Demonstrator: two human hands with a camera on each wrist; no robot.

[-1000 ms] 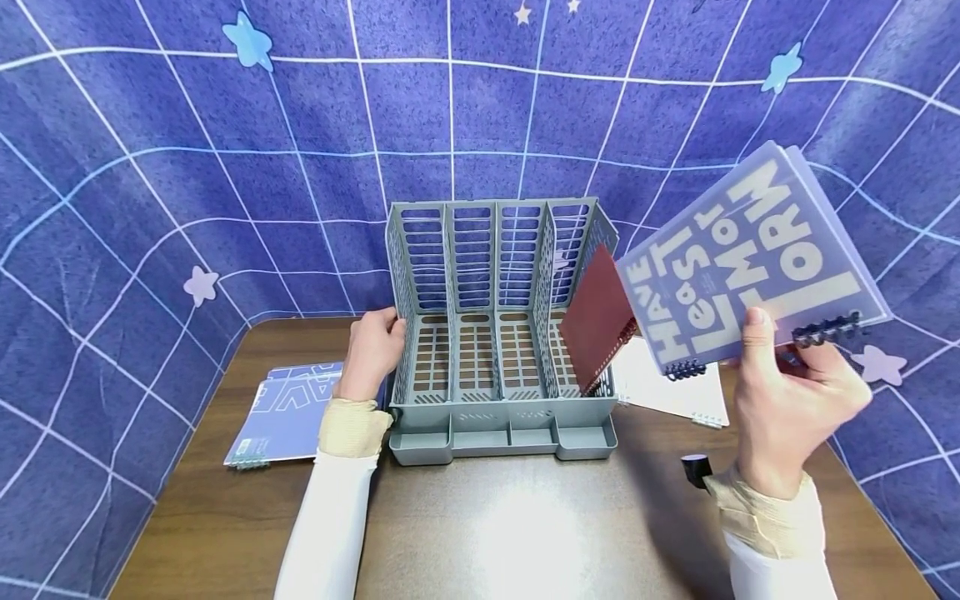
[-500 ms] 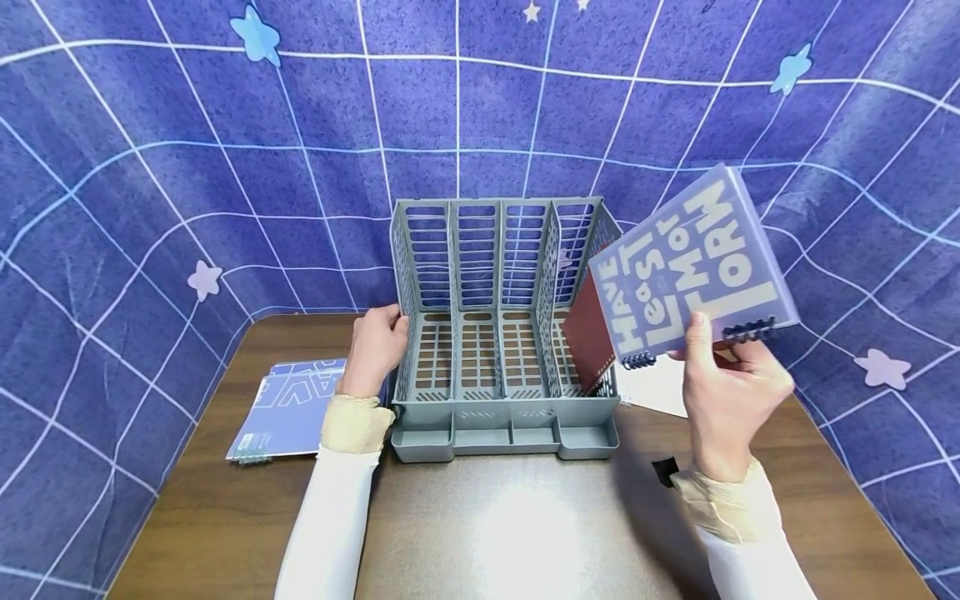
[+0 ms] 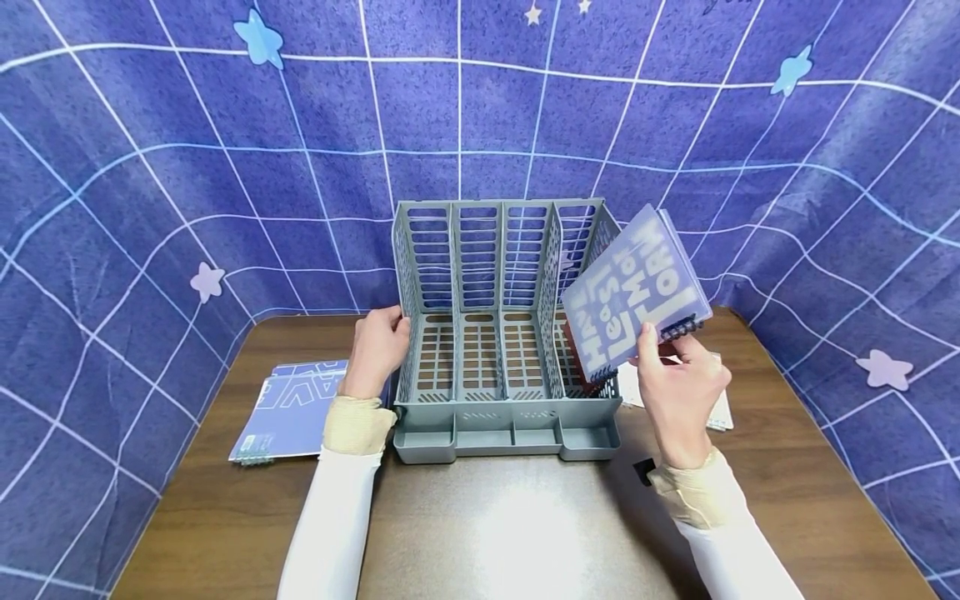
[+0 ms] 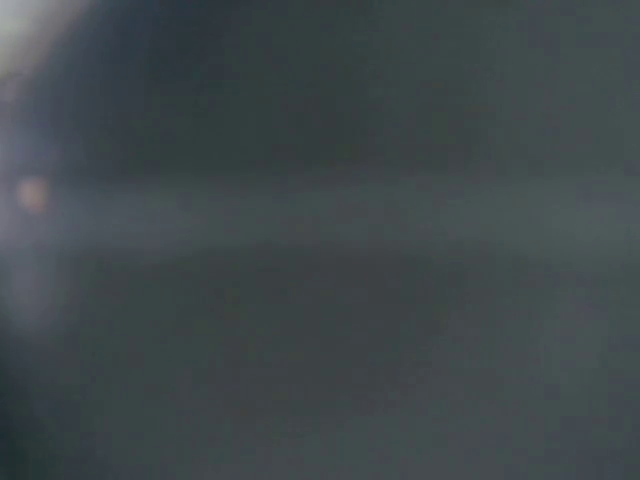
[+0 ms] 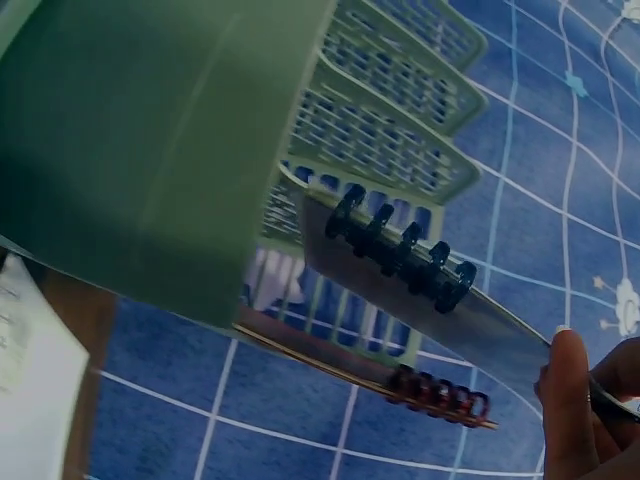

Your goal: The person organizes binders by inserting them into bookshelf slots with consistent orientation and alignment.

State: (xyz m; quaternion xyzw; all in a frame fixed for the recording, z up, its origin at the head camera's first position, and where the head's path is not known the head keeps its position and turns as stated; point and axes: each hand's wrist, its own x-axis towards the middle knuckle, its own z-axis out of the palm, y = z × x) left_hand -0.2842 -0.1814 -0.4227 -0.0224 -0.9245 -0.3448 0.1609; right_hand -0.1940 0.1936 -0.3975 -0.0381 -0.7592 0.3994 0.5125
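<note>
My right hand [image 3: 678, 396] pinches a blue-purple ring-bound notebook [image 3: 637, 296] with big pale lettering, thumb across its front. The notebook tilts over the rightmost slot of a grey-green desktop file organizer [image 3: 495, 421]. In the right wrist view its dark rings [image 5: 400, 250] face the camera, its far end at the slot's opening. A dark red ring-bound notebook [image 5: 440, 396] stands in that same slot, mostly hidden behind the blue one in the head view. My left hand [image 3: 377, 350] holds the organizer's left side wall, fingers curled at its edge. The left wrist view is dark and blurred.
Blue notebooks [image 3: 288, 417] lie on the wooden table [image 3: 202, 500] left of the organizer. White ring-bound notebook pages [image 3: 720, 408] lie to its right, partly behind my right hand. A small black object [image 3: 643, 472] shows beside the right wrist. A blue curtain [image 3: 480, 108] hangs behind.
My right hand has brought the blue notebook left and down, from beside the organizer to its rightmost slot, covering most of the red notebook. My left hand keeps its place on the organizer.
</note>
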